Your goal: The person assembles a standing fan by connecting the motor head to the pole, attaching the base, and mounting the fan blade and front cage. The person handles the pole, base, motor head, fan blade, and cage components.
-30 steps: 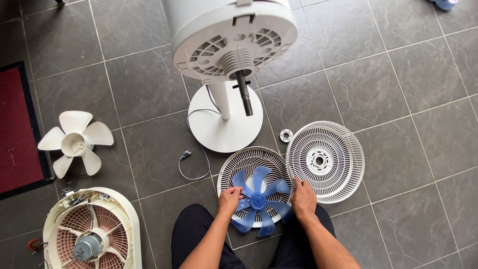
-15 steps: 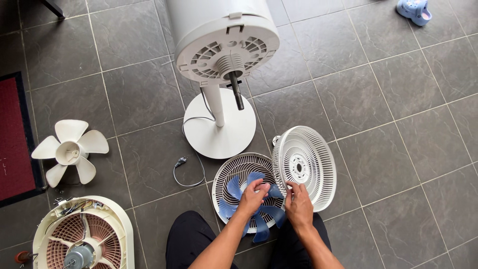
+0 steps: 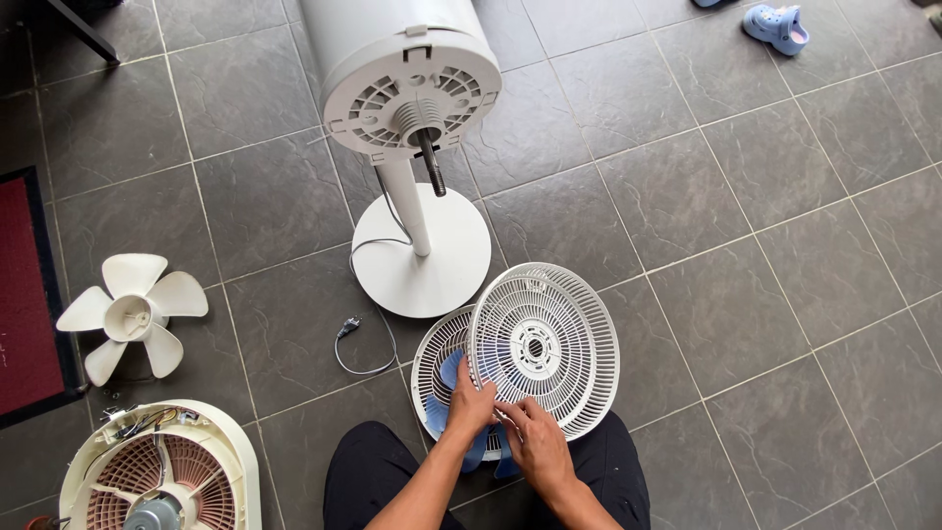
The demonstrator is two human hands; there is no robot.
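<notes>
While the white grille stands tilted over the blue blade, both hands grip its lower rim: left hand and right hand closed on it. The fan stand sits just beyond the grille.

Near centre: white slatted grille over a second white grille, translucent blue blade between. White stand fan. Left: cream blade, cream housing with brown ribs. Floor dark grey tile; red mat far left.
</notes>
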